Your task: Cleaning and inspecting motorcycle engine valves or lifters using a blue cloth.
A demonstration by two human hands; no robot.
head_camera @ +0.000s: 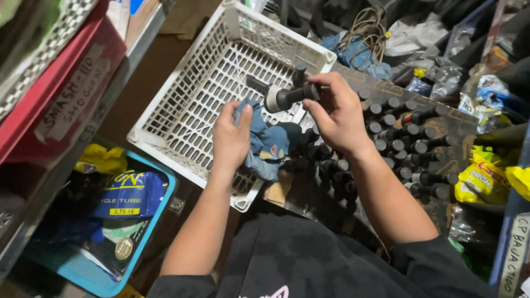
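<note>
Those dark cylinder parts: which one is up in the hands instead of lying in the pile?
The dark cylinder with the pale round end, pinched by the right hand above the white basket; the others lie piled at the right.

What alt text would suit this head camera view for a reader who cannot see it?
Seen from above, the right hand holds a dark cylindrical part over a white slotted plastic basket, while the left hand grips a blue rag. Rows of similar dark parts lie to the right.
</note>
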